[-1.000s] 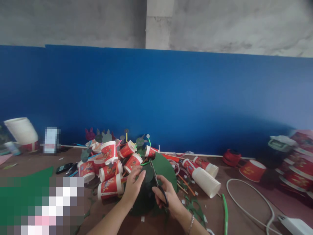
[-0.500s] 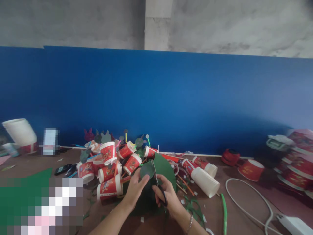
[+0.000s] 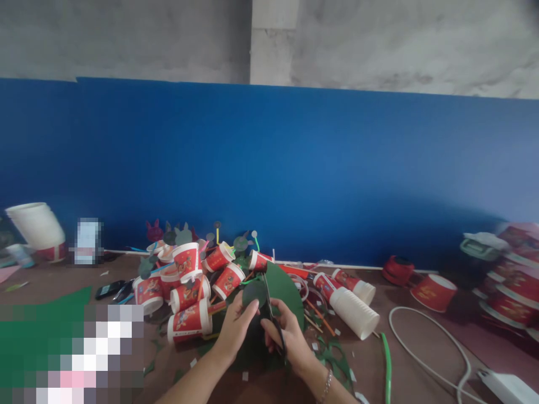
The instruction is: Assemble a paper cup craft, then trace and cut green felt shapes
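Observation:
My left hand [image 3: 238,322] pinches a small dark green paper disc [image 3: 254,293] between thumb and fingers. In my right hand [image 3: 286,331] is a pair of scissors [image 3: 278,331], its handles round my fingers and its blades pointing away from me along the disc's right edge. Below both hands lies a large round green sheet [image 3: 286,286]. Left of my hands is a heap of red and white paper cups [image 3: 189,322], some with straws and dark animal-shaped cutouts [image 3: 183,234].
To the right lie stacked paper cups [image 3: 356,311], green paper scraps [image 3: 337,359], a green straw [image 3: 386,365] and a white cable [image 3: 446,336] with an adapter. Red tubs [image 3: 433,292] stand farther right. A blue panel [image 3: 269,168] rises behind the table.
Both hands stay almost in place. The scissor handles have come slightly closer together, and the blades remain at the disc's right edge.

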### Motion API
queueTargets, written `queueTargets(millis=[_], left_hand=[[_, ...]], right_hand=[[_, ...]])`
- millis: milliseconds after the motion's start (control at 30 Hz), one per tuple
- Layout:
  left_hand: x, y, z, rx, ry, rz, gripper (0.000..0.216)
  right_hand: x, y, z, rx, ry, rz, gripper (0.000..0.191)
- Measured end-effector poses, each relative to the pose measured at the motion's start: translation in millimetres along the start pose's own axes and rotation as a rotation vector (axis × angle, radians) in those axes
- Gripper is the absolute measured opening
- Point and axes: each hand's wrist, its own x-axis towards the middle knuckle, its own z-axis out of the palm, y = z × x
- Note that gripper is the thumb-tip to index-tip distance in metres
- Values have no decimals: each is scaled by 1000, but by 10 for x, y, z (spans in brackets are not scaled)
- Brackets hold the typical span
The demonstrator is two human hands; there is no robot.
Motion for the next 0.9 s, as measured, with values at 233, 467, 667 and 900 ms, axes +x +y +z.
queueTargets(millis=[233,467,667,900], left_hand=[[15,-6,-14,19,-19,5,27],[9,-13,-18,-4,-34,-27,27],[19,-7,-40,-3,-13,-12,25],[21,32,-14,-69,35,-32,28]], right_hand=[[3,4,-8,4,-7,-6,54],[14,0,-10,-26,3,-9,52],[13,-12,-20,-54,13,5,58],[6,-30,-12,-51,12,20,60]])
